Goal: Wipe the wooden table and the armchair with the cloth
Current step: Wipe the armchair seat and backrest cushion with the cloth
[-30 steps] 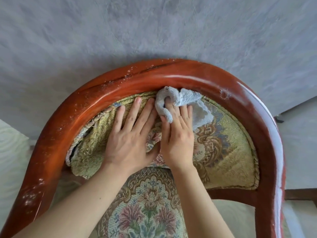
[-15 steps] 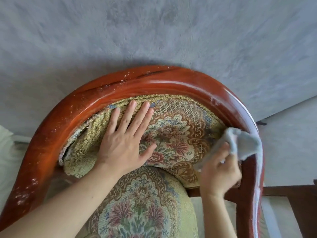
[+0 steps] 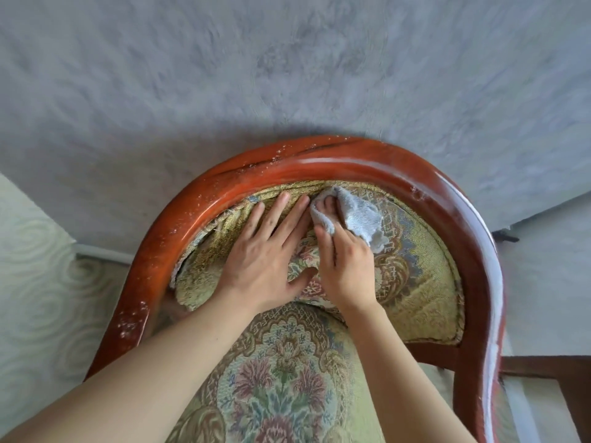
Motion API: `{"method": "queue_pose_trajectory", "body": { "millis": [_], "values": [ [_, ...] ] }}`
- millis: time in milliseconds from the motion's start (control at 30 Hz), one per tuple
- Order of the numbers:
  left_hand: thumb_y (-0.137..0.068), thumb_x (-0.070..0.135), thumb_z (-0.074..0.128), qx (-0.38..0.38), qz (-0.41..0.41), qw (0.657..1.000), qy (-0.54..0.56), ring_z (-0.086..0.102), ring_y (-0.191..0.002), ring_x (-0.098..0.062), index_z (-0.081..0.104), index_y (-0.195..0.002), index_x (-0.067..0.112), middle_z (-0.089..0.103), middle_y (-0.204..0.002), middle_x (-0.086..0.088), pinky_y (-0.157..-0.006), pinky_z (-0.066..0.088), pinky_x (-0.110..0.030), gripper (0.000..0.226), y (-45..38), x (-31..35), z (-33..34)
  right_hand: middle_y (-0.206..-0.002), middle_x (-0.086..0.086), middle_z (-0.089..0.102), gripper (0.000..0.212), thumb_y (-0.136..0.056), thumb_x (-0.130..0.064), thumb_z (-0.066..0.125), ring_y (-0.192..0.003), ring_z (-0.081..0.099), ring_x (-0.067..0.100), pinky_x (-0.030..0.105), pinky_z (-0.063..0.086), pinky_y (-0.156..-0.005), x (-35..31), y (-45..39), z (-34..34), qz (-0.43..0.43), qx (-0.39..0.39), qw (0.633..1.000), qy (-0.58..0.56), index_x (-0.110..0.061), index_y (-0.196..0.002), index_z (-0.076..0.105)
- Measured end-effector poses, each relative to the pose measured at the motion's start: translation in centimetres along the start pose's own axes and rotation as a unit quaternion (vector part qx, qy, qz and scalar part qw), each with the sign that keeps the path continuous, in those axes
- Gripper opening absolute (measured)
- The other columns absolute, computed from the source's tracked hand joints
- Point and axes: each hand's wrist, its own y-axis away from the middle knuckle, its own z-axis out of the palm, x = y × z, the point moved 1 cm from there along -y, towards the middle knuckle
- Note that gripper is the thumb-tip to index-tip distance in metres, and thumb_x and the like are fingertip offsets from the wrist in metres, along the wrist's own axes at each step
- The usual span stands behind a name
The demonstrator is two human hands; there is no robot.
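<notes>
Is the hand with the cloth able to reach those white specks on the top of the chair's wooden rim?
Probably yes: the right hand holds the cloth just below the rim, nothing between.

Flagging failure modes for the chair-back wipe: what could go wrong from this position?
1. The backrest fabric already hangs loose from the wooden frame at its left edge; pressing and rubbing may pull it further out.
2. White specks sit on the frame's top; the cloth works only the upholstery, so they may be missed.
3. The left hand lies flat beside the right hand, and the wipe could bump its fingers.
</notes>
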Motion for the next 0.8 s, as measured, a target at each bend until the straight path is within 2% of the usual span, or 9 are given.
{"method": "queue_pose_trajectory", "body": {
  "millis": [67, 133, 200, 233, 333, 467, 600, 733, 800],
  "values": [
    [-0.09, 0.07, 0.027, -0.017, -0.006, 1.0, 0.022, -0.01, -0.156, -0.028, 0.005, -0.161, 0.013, -0.006, -0.169, -0.004, -0.126, 0.009, -0.053, 0.094, 0.3, 0.3, -0.9, -0.054, -0.013, 0.048, 0.029, -0.102, -0.038, 0.041, -0.055, 0.048, 0.008, 0.018, 0.027, -0.048, -0.3, 0.4, -1.9, 0.057, -0.034, 0.997, -0.044, -0.026, -0.077, 0.049],
    [-0.092, 0.07, 0.024, -0.027, -0.018, 0.998, 0.05, -0.01, -0.155, -0.028, 0.005, -0.161, 0.013, -0.007, -0.169, -0.004, -0.127, 0.009, -0.05, 0.092, 1.0, 0.6, -1.8, -0.05, -0.01, 0.046, 0.045, -0.1, -0.049, 0.037, -0.045, 0.041, 0.009, 0.027, 0.028, -0.045, -1.0, 1.1, -3.6, 0.172, -0.02, 0.975, -0.137, -0.022, -0.065, 0.046],
    [-0.093, 0.07, 0.019, -0.033, -0.035, 0.996, 0.071, -0.011, -0.155, -0.027, 0.004, -0.16, 0.013, -0.009, -0.168, -0.005, -0.127, 0.007, -0.045, 0.09, 2.6, 0.7, -2.6, -0.054, -0.01, 0.047, 0.054, -0.098, -0.053, 0.038, -0.049, 0.038, 0.005, 0.031, 0.032, -0.048, -1.8, 2.1, -5.2, 0.27, 0.024, 0.935, -0.228, -0.012, -0.066, 0.052],
    [-0.094, 0.07, 0.017, -0.036, -0.041, 0.995, 0.078, -0.012, -0.155, -0.026, 0.002, -0.16, 0.012, -0.01, -0.168, -0.006, -0.127, 0.006, -0.044, 0.089, 3.8, 0.9, -3.0, -0.057, -0.012, 0.05, 0.055, -0.098, -0.054, 0.039, -0.052, 0.042, 0.004, 0.028, 0.035, -0.049, -2.1, 2.8, -6.0, 0.304, 0.048, 0.916, -0.258, -0.01, -0.07, 0.057],
    [-0.097, 0.067, 0.016, -0.064, -0.066, 0.99, 0.106, -0.011, -0.155, -0.024, -0.001, -0.159, 0.014, -0.012, -0.167, -0.006, -0.127, 0.006, -0.043, 0.084, 9.2, 2.0, -3.5, -0.065, -0.017, 0.057, 0.049, -0.094, -0.062, 0.042, -0.065, 0.051, 0.003, 0.024, 0.041, -0.056, -3.4, 5.8, -7.7, 0.371, 0.076, 0.862, -0.338, -0.025, -0.076, 0.068],
    [-0.099, 0.066, 0.015, -0.108, -0.11, 0.98, 0.123, 0.003, -0.156, -0.022, 0.0, -0.161, 0.015, -0.012, -0.168, -0.006, -0.127, 0.013, -0.045, 0.081, 18.0, 4.8, -4.1, -0.063, -0.017, 0.06, 0.044, -0.088, -0.066, 0.048, -0.073, 0.054, 0.014, 0.038, 0.044, -0.066, -5.5, 11.1, -8.4, 0.426, 0.031, 0.811, -0.399, -0.031, -0.073, 0.071],
    [-0.101, 0.063, 0.026, -0.104, -0.139, 0.979, 0.102, 0.02, -0.153, -0.021, 0.021, -0.16, 0.014, 0.009, -0.168, -0.005, -0.124, 0.018, -0.046, 0.076, 26.3, 7.6, -4.6, -0.058, -0.018, 0.06, 0.044, -0.094, -0.058, 0.048, -0.063, 0.055, 0.006, 0.036, 0.042, -0.066, -8.3, 16.0, -8.2, 0.454, -0.009, 0.795, -0.402, -0.031, -0.068, 0.071],
    [-0.098, 0.059, 0.041, -0.048, -0.213, 0.969, 0.116, 0.037, -0.146, -0.016, 0.038, -0.152, 0.017, 0.033, -0.163, 0.0, -0.121, 0.028, -0.036, 0.068, 33.8, 8.4, -5.8, -0.062, -0.014, 0.061, 0.046, -0.093, -0.059, 0.048, -0.071, 0.053, 0.014, 0.036, 0.043, -0.067, -10.5, 19.9, -7.8, 0.474, -0.051, 0.773, -0.418, -0.027, -0.067, 0.07],
    [-0.097, 0.057, 0.044, -0.008, -0.251, 0.961, 0.115, 0.044, -0.139, -0.015, 0.045, -0.147, 0.016, 0.04, -0.157, 0.003, -0.116, 0.033, -0.035, 0.065, 37.4, 8.3, -6.2, -0.061, -0.013, 0.061, 0.046, -0.093, -0.058, 0.049, -0.066, 0.055, 0.01, 0.031, 0.045, -0.061, -11.9, 21.2, -7.7, 0.479, -0.065, 0.769, -0.418, -0.029, -0.065, 0.07]
  ]
}}
